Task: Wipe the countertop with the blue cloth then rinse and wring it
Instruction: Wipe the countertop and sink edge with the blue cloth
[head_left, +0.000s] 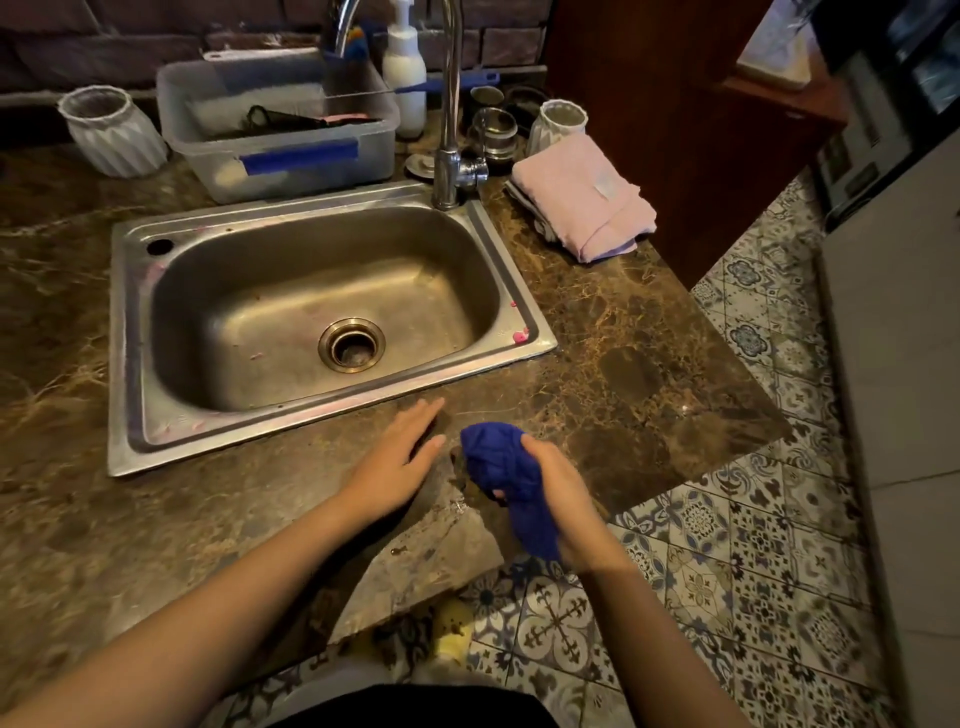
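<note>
A bunched blue cloth (501, 467) is gripped in my right hand (563, 493) over the front edge of the brown marble countertop (623, 364), its tail hanging down past the edge. My left hand (397, 465) lies flat with straight fingers on the counter just left of the cloth, in front of the steel sink (332, 312). The sink basin is dry-looking with pink smears on its rim, and the tap (449, 104) stands behind it with no water running.
Behind the sink stand a plastic tub (280, 130), a soap pump bottle (405, 78), metal cups (493, 132) and two white ribbed jars (111, 130). A folded pink cloth (582, 197) lies right of the tap. Patterned floor tiles (753, 571) lie beyond the counter's edge.
</note>
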